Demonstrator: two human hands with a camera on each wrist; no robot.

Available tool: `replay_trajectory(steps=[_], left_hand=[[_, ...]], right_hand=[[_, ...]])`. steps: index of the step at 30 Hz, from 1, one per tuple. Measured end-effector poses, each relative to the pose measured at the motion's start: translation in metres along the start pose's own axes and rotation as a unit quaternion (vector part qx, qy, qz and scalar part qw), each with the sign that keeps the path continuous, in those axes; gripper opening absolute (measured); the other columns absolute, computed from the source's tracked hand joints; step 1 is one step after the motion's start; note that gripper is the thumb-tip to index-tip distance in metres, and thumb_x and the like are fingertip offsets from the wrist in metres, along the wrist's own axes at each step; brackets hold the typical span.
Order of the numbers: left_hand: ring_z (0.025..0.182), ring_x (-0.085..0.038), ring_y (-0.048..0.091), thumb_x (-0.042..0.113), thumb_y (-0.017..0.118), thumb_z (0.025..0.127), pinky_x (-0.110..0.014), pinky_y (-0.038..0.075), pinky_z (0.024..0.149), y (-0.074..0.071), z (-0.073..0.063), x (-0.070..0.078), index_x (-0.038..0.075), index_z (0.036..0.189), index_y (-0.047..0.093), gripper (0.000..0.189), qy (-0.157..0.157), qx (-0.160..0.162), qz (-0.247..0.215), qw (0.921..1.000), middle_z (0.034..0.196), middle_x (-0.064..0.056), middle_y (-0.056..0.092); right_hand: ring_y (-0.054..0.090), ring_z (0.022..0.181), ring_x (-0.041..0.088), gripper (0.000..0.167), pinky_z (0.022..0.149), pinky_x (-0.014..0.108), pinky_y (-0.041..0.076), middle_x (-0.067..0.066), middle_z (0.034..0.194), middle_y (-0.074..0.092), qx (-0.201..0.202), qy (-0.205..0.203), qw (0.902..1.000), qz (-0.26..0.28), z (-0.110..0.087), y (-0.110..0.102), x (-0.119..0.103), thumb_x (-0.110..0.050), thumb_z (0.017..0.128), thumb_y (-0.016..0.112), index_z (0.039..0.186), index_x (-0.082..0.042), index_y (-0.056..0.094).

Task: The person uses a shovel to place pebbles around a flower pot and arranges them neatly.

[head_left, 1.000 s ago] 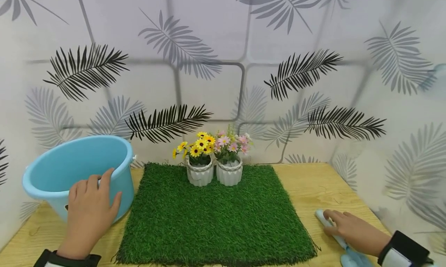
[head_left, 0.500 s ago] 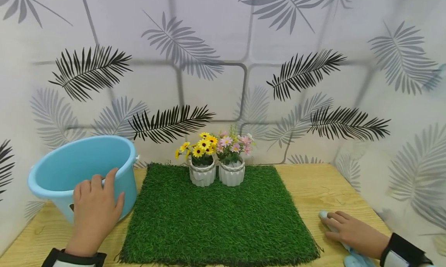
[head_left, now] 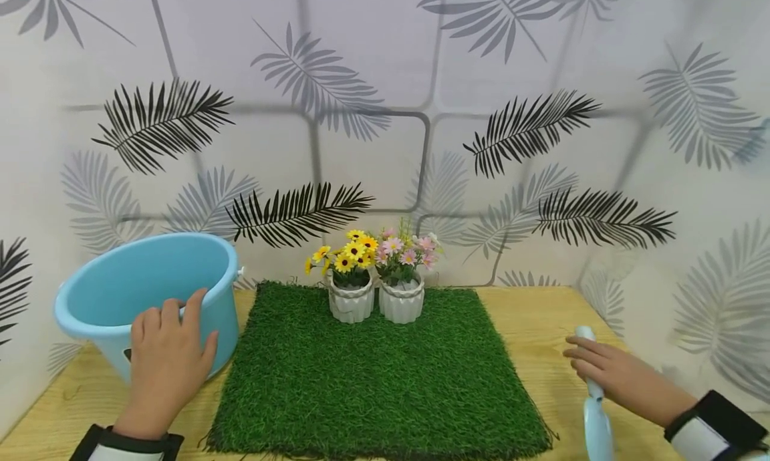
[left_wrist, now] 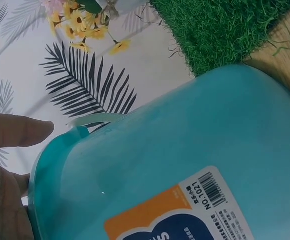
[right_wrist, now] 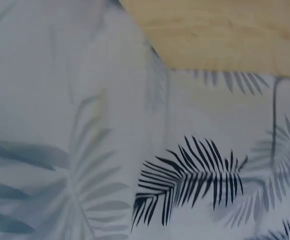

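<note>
At the left stands a light blue bucket (head_left: pixel 221 324) with its mouth tilted toward the camera. My left hand (head_left: pixel 171 364) grips its near rim, fingers over the edge and thumb along the outer wall. In the left wrist view, the bucket (left_wrist: pixel 185 120) carries an orange and white label (left_wrist: pixel 185 212), and part of my hand (left_wrist: pixel 7 170) is at its rim. On the right, my right hand (head_left: pixel 628 381) holds a light blue hand trowel (head_left: pixel 597 424) by the handle, its blade pointing toward the camera. The right wrist view shows neither hand nor trowel.
A green artificial turf mat (head_left: pixel 373 381) covers the middle of the wooden table (head_left: pixel 535 314). Two white pots stand at its back edge, one with yellow flowers (head_left: pixel 349 250), one with pink flowers (head_left: pixel 403 250). A leaf-patterned wall covering (head_left: pixel 385 154) rises behind.
My right hand has raised the trowel; its handle has moved up and its blade has swung round toward the camera. My left hand stays on the bucket rim. The head view has shifted slightly.
</note>
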State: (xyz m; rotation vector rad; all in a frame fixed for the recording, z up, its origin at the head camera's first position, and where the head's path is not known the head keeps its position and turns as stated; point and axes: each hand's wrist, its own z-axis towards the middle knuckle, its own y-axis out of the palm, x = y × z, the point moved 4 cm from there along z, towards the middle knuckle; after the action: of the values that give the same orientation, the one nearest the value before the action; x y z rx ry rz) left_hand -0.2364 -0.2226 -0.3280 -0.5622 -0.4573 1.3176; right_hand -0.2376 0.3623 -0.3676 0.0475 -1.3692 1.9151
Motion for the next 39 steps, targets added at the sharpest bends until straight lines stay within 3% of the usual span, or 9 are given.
replay_trajectory(steps=[3,9,12,16,19,21,26,35,39], left_hand=[[0.077,-0.043,0.041,0.010,0.081,0.063,-0.054,0.032,0.080,0.000,0.000,-0.002,-0.006,0.121,0.052,0.066,-0.005,-0.003,-0.002,1.0000,0.092,-0.030,0.051],[0.072,-0.042,0.040,0.007,0.076,0.069,-0.054,0.033,0.077,-0.001,0.001,-0.004,-0.006,0.118,0.054,0.056,0.007,0.024,-0.004,0.9997,0.085,-0.028,0.050],[0.069,-0.040,0.040,0.006,0.072,0.073,-0.052,0.034,0.075,0.000,0.001,-0.003,-0.005,0.118,0.055,0.049,0.009,0.025,0.004,0.9996,0.081,-0.026,0.049],[0.063,-0.039,0.044,0.006,0.068,0.079,-0.051,0.037,0.066,0.000,0.001,-0.004,-0.004,0.111,0.059,0.034,-0.003,0.015,0.011,0.9998,0.075,-0.026,0.052],[0.055,-0.038,0.046,0.008,0.068,0.081,-0.048,0.036,0.055,0.000,0.004,-0.007,-0.004,0.100,0.062,0.023,-0.015,0.013,0.016,0.9997,0.066,-0.024,0.054],[0.050,-0.036,0.044,0.011,0.068,0.081,-0.045,0.032,0.050,-0.001,0.005,-0.009,-0.003,0.095,0.063,0.020,-0.021,0.012,0.019,0.9995,0.061,-0.021,0.053],[0.049,-0.030,0.041,0.015,0.064,0.086,-0.041,0.029,0.050,-0.008,0.000,-0.014,0.001,0.096,0.062,0.017,-0.019,-0.036,0.011,0.9991,0.057,-0.013,0.048],[0.048,-0.025,0.042,0.017,0.059,0.091,-0.036,0.027,0.048,-0.032,-0.014,-0.010,0.007,0.102,0.064,0.016,-0.020,-0.075,0.008,0.9969,0.057,-0.009,0.049],[0.051,-0.027,0.046,0.018,0.059,0.091,-0.038,0.029,0.049,-0.043,-0.024,-0.009,0.007,0.106,0.064,0.019,-0.048,-0.117,0.009,0.9920,0.060,-0.009,0.052]], right_hand=[[0.025,0.136,-0.006,0.049,0.108,0.007,0.020,0.010,0.114,0.063,0.091,0.076,0.9920,0.042,0.037,-0.027,0.007,-0.040,0.102,0.029,0.111,-0.004,0.061],[0.051,0.101,-0.002,0.032,0.092,0.010,0.036,0.001,0.098,0.062,0.237,0.152,0.9335,0.222,0.113,-0.077,0.007,-0.026,0.099,0.047,0.098,0.004,0.060],[0.052,0.076,0.004,0.013,0.069,0.016,0.042,-0.003,0.082,0.055,0.254,0.169,0.8713,0.384,0.146,-0.084,-0.011,0.001,0.097,0.044,0.088,0.006,0.051],[0.037,0.048,0.014,0.020,0.041,0.024,0.032,0.000,0.058,0.042,0.218,0.214,0.7734,0.556,0.176,-0.078,-0.044,0.008,0.094,0.042,0.075,0.001,0.044],[0.024,0.038,0.014,0.029,0.034,0.026,0.024,-0.003,0.048,0.029,0.145,0.279,0.7367,0.599,0.188,-0.069,-0.065,-0.004,0.096,0.047,0.068,0.000,0.042],[0.021,0.036,0.011,0.039,0.035,0.025,0.022,-0.006,0.046,0.025,0.094,0.320,0.7309,0.596,0.193,-0.063,-0.075,-0.013,0.097,0.050,0.062,-0.004,0.037],[0.020,0.039,0.002,0.049,0.039,0.023,0.022,-0.011,0.047,0.025,0.032,0.337,0.7431,0.577,0.194,-0.053,-0.086,-0.019,0.098,0.050,0.056,-0.004,0.029],[0.018,0.035,0.010,0.051,0.036,0.023,0.021,-0.011,0.046,0.024,0.029,0.345,0.7123,0.611,0.176,-0.046,-0.085,-0.017,0.099,0.047,0.059,0.007,0.025],[0.017,0.034,0.018,0.050,0.035,0.024,0.021,-0.005,0.045,0.022,0.033,0.339,0.7151,0.610,0.173,-0.046,-0.085,-0.015,0.099,0.046,0.059,0.006,0.027]])
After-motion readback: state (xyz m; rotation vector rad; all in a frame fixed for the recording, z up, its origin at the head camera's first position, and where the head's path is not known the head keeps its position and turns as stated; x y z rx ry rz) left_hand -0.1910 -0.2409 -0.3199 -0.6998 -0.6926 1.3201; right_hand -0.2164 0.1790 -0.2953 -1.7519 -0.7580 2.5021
